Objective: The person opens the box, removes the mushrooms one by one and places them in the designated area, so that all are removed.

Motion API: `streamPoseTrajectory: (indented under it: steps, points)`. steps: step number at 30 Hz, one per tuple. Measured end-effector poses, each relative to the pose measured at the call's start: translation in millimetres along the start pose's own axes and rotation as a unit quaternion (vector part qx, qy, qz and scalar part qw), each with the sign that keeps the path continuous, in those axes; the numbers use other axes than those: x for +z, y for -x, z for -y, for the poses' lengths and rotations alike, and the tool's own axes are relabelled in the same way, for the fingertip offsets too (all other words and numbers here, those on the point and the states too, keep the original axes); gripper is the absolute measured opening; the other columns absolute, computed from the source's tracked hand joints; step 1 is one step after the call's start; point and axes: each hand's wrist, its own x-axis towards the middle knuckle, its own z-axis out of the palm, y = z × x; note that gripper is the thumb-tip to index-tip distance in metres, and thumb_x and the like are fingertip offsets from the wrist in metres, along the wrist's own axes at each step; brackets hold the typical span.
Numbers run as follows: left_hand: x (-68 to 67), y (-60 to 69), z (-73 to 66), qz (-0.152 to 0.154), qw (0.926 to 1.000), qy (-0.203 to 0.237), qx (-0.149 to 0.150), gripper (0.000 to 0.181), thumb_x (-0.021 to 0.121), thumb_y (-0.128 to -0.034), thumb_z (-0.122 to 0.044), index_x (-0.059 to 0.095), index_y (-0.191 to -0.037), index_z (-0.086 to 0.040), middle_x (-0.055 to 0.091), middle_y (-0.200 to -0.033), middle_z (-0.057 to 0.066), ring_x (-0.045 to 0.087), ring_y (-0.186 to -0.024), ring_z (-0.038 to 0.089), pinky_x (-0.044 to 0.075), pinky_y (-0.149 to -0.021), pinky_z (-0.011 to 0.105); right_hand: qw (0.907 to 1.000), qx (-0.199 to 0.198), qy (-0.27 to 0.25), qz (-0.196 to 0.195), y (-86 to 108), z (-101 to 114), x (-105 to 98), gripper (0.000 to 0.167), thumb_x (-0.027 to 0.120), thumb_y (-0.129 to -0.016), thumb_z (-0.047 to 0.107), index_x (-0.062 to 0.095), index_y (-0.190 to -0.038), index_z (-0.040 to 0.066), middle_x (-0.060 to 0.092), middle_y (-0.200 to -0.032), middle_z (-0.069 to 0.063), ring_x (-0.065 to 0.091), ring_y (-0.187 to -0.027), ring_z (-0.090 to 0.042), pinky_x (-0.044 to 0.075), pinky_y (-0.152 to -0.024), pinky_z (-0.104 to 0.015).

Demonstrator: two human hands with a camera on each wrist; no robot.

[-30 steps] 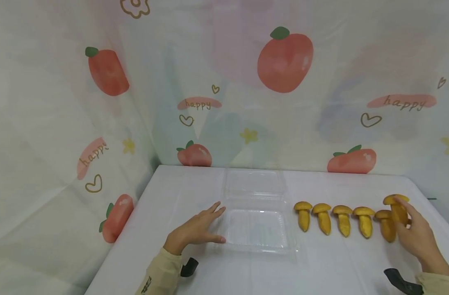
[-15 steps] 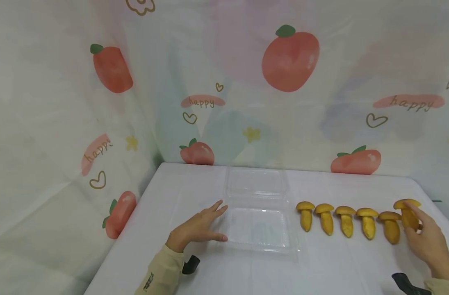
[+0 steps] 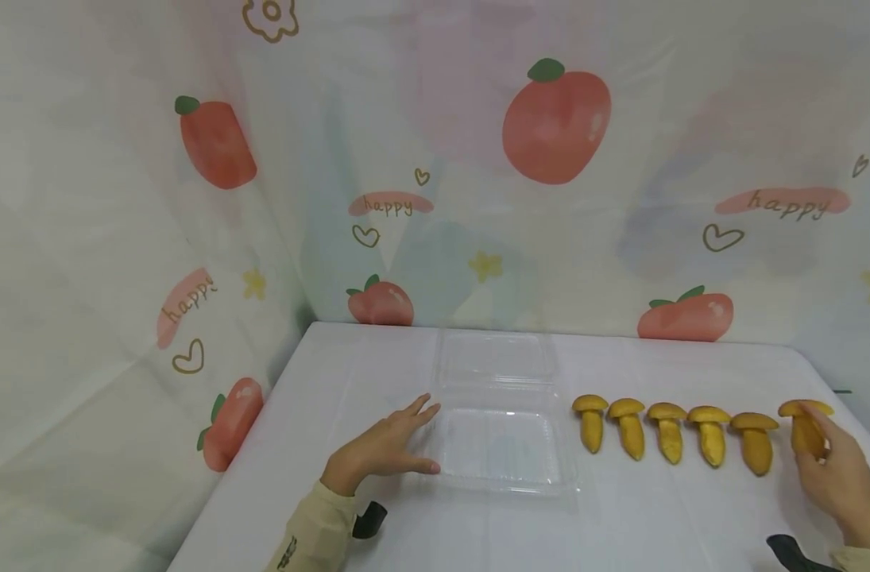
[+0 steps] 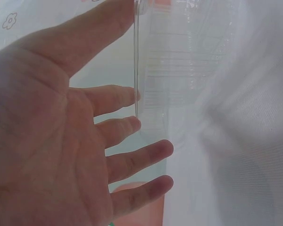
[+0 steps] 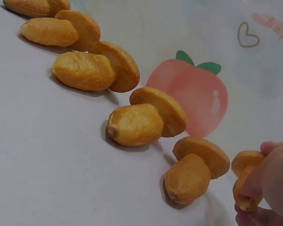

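At the right end of a row of yellow-brown mushrooms (image 3: 710, 438), my right hand (image 3: 838, 473) grips one mushroom (image 3: 805, 433) by its stem, fingers and thumb around it. The right wrist view shows that held mushroom (image 5: 247, 181) beside the nearest one in the row (image 5: 187, 179), with a small gap between. My left hand (image 3: 380, 449) has its fingers spread at the left side of a clear plastic clamshell box (image 3: 502, 449), whose lid (image 3: 495, 357) lies opened back. In the left wrist view the fingertips (image 4: 132, 94) reach the box's rim (image 4: 137, 61).
A white cloth covers the table (image 3: 492, 532). Behind it and to the left hang pale curtains (image 3: 435, 119) printed with fruit and "happy" lettering. Several mushrooms lie side by side between the box and my right hand, caps toward the back.
My right hand has moved right and slightly nearer with its mushroom, away from the fifth mushroom it partly overlapped. The left hand stays at the box.
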Motion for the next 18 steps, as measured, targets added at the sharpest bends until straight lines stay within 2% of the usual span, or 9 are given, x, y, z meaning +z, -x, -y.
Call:
streamPoseTrajectory:
  steps: [7,13,18]
  points:
    - [1.9,-0.3,1.5,-0.001,1.0000,0.000,-0.006,0.096,0.079,-0.0856,-0.045,0.029,-0.160,-0.011,0.017,-0.170,0.015,0.031,-0.152,0.042,0.030,-0.119,0.065,0.9957,0.083,-0.004,0.041,2.1,-12.5,4.4,0.068,0.032,-0.095,-0.005,0.006,-0.158,-0.007,0.009,-0.156,-0.043,0.010,-0.146,-0.062,0.010,-0.119,-0.071]
    - [2.7,-0.5,2.3,0.000,1.0000,-0.006,-0.006,0.097,0.079,-0.0853,-0.047,0.029,-0.160,-0.011,0.017,-0.170,0.015,0.032,-0.152,0.040,0.030,-0.118,0.064,0.9943,0.094,0.007,0.050,1.6,-15.6,7.1,0.067,0.033,-0.097,-0.001,0.006,-0.158,-0.005,0.016,-0.152,-0.046,0.023,-0.137,-0.066,0.021,-0.114,-0.074]
    - [2.1,-1.5,2.2,0.002,0.9999,-0.007,-0.012,0.097,0.078,-0.0856,-0.048,0.028,-0.161,-0.014,0.016,-0.171,0.012,0.030,-0.153,0.037,0.030,-0.120,0.063,0.9962,0.074,0.010,0.046,2.5,-18.3,9.1,0.067,0.034,-0.097,-0.003,0.007,-0.158,-0.007,0.012,-0.153,-0.046,0.015,-0.142,-0.066,0.015,-0.116,-0.074]
